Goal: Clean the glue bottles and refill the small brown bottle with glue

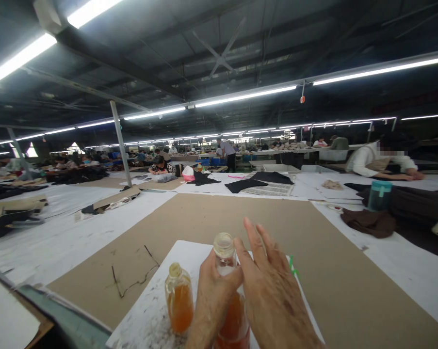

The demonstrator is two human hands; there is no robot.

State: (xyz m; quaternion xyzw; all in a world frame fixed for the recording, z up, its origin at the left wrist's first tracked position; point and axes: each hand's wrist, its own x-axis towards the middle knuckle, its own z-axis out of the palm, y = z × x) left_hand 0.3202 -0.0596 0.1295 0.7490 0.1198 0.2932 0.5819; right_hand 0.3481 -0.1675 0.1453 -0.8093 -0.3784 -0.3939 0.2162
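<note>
An uncapped clear glass bottle (234,320) with orange liquid stands upright in front of me. My left hand (213,295) is closed around it just below the neck, thumb across the front. On its right side my right hand (273,286) is open, fingers stretched forward and slightly apart, close against the glass; I cannot tell how much it touches. Left of my hands, a smaller open bottle (180,300), also with orange liquid, rests on a smudged white board (146,317). Something green (293,266) shows past my right hand.
Beneath lies a large brown sheet (240,211) on a white-covered table (105,237). Thin-framed glasses (133,286) lie left. A teal-lidded cup (380,195) and brown cloth (369,223) are at right. A person (371,162) leans over the table there. Black fabric pieces (258,182) lie ahead.
</note>
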